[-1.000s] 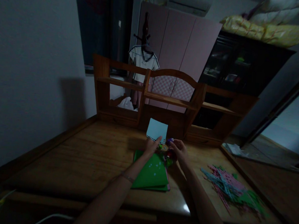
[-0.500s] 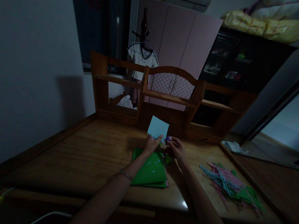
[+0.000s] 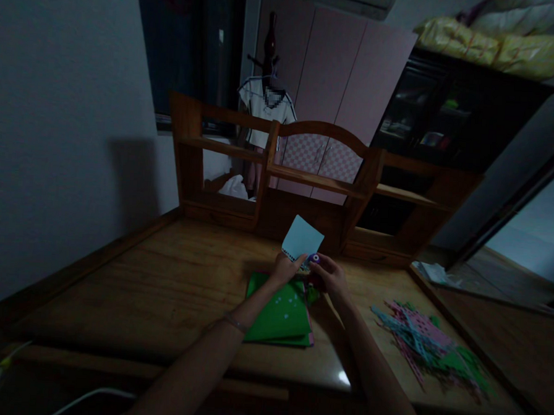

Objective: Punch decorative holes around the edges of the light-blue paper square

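My left hand [image 3: 287, 270] pinches a light blue sheet of paper [image 3: 304, 237] by its lower edge, where a row of small punched holes runs. The sheet is tilted up above the table. Close against its lower right corner, my right hand [image 3: 333, 278] grips a small purple craft punch [image 3: 314, 258] with a white eye-like spot. Beneath my left forearm lies a stack of green paper [image 3: 275, 319] with several tiny pale cut-outs on it. Small green and dark red items [image 3: 313, 293], too dim to name, sit under my right hand.
Pink, blue and green cut paper strips [image 3: 419, 339] are heaped at the table's right. A wooden shelf unit [image 3: 315, 181] rises along the table's [image 3: 175, 276] back edge. A white wall [image 3: 67, 128] borders the left side; a raised wooden edge [image 3: 465, 335] runs along the right.
The blue sheet has shifted right and turned slightly, along with my left hand. Its lower right corner is now closer to the purple punch. My right hand has barely moved.
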`<state>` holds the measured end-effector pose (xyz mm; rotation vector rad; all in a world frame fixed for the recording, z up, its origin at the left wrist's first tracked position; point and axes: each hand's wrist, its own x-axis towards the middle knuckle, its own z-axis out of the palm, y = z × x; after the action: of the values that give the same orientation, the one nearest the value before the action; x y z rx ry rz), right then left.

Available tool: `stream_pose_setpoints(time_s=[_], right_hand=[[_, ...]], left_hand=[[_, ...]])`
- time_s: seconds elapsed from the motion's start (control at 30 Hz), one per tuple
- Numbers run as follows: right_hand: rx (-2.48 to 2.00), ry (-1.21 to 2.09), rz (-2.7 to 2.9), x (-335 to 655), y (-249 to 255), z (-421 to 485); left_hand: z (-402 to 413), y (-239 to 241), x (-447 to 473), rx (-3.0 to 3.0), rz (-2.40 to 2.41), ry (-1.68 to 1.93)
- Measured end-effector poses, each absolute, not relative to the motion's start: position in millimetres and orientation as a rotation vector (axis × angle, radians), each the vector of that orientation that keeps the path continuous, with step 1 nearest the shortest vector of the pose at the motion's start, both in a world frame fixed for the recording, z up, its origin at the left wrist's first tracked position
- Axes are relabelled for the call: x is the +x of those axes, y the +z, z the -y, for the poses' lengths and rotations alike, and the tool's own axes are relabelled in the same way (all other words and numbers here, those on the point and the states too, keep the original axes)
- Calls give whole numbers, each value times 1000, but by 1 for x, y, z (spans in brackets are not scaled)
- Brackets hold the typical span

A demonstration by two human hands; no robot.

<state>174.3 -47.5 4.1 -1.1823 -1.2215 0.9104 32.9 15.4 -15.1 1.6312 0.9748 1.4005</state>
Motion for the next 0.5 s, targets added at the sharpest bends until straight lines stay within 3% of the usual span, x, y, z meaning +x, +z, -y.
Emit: stream_pose_setpoints(time_s=[0.5], right_hand=[[-1075, 1222, 1068, 172, 6, 52]], left_hand=[[-14, -16, 34, 1498, -657, 1391]])
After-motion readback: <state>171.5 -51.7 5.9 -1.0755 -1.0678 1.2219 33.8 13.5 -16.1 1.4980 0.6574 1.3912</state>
